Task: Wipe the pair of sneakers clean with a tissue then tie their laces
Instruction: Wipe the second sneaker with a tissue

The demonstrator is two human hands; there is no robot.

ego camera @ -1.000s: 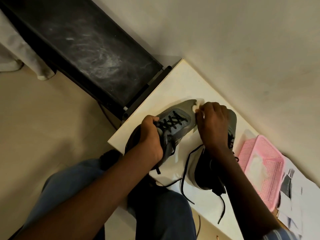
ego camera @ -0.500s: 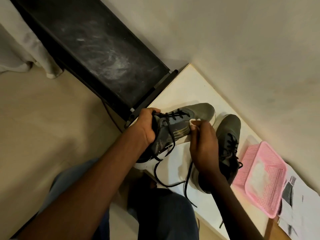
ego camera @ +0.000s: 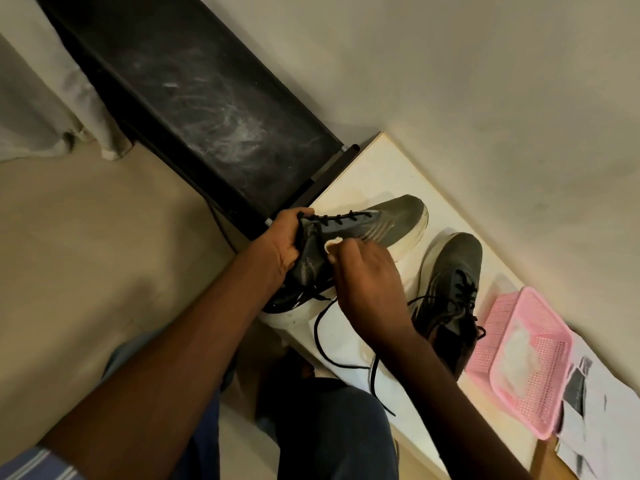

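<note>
While left hand [ego camera: 282, 242] grips sneaker [ego camera: 363, 226], heel overhanging table [ego camera: 377, 174] edge

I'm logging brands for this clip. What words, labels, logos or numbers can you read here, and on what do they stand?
No text can be read.
Held sneaker: pale marks by the heel, too blurred to read.
Second sneaker: no text visible.
Printed papers beside the pink basket: dark print, too small and blurred to read.
</note>
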